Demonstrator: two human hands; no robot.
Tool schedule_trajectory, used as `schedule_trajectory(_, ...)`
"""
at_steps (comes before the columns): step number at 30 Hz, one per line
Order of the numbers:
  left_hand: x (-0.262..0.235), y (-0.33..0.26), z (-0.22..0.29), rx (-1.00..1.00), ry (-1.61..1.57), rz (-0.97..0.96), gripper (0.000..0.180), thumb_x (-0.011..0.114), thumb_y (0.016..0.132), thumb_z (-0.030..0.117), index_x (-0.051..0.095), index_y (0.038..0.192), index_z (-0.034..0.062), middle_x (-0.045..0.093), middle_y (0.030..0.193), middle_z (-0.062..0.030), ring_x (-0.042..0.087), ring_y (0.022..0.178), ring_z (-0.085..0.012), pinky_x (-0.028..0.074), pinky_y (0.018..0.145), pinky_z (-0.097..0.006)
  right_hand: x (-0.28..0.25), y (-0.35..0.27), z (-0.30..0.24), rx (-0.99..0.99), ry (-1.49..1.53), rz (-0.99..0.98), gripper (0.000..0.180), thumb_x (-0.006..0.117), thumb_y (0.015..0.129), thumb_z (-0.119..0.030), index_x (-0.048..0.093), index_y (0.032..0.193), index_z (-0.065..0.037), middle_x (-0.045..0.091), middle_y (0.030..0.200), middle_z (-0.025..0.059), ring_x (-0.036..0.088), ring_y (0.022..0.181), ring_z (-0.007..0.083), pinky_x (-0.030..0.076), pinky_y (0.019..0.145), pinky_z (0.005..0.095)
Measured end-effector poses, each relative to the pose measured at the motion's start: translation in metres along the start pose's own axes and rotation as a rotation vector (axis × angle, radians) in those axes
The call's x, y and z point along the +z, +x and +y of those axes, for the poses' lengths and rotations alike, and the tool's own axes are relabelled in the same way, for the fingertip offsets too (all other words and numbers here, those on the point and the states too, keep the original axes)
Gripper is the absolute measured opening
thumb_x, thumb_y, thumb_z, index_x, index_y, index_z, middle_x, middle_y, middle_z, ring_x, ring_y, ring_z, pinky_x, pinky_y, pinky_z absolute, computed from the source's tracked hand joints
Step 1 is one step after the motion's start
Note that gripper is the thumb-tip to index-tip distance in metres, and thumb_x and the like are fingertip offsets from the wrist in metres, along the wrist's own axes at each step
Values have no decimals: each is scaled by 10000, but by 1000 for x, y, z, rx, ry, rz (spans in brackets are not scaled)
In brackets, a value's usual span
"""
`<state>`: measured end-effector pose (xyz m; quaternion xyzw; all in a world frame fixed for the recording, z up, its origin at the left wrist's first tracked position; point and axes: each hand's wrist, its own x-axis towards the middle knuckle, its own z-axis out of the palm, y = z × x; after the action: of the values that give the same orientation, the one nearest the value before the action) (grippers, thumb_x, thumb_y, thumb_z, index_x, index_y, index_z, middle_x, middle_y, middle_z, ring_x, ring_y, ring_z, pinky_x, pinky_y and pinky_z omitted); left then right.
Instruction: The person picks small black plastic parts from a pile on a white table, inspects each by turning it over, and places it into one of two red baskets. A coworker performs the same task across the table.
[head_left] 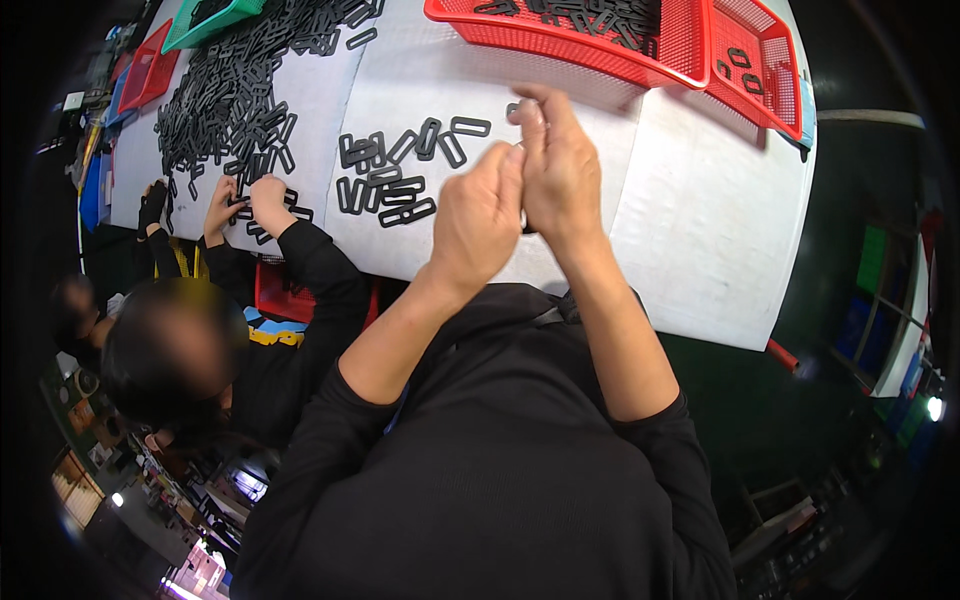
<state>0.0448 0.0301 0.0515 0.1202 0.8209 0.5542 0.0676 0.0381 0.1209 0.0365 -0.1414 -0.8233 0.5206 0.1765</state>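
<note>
My left hand (pixel 474 222) and my right hand (pixel 563 178) meet over the white table, close against each other. The left fingers are curled in, and its thumb lies up against the right hand. On the right hand the fingers are bent, some pointing away from me. A small dark bit shows between the two palms, but the fingers hide what it belongs to. Just beyond my right fingertips, part of a dark piece (pixel 513 111) is visible. Left of my hands lies a loose group of black rectangular loops (pixel 390 188).
A large pile of black loops (pixel 225 110) covers the table's left. Beyond my hands stands a red basket (pixel 560 42) holding loops, beside another red basket (pixel 778 95) with a few. A green basket (pixel 212 32) is far left. A co-worker's hands (pixel 268 205) handle loops nearby.
</note>
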Motion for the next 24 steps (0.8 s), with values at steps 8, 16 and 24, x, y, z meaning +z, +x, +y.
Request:
schedule_trajectory(8, 7, 7, -11, -30, -36, 99, 295, 387, 947, 175, 463, 730, -11, 453, 507, -146, 405, 416, -211, 336, 433, -339, 5, -12, 2, -83, -164, 108, 183, 505, 870, -176, 559, 1022, -90, 600, 924, 106, 593, 665, 327, 464, 582, 405)
schedule_trajectory(16, 8, -15, 3, -165, -189, -189, 355, 356, 966, 226, 481, 710, 15, 399, 472, -17, 359, 416, -74, 309, 414, -260, -14, 29, 24, -101, -238, 271, 176, 502, 876, -150, 563, 1026, -82, 582, 913, 110, 598, 724, 292, 464, 665, 363)
schedule_trajectory(24, -3, 7, -5, -326, -301, -52, 417, 320, 973, 255, 576, 754, 9, 435, 480, 6, 385, 418, -46, 319, 397, -234, -46, -26, 12, -441, -206, -1, 263, 593, 738, 20, 604, 981, -80, 574, 929, 82, 577, 737, 218, 476, 634, 327)
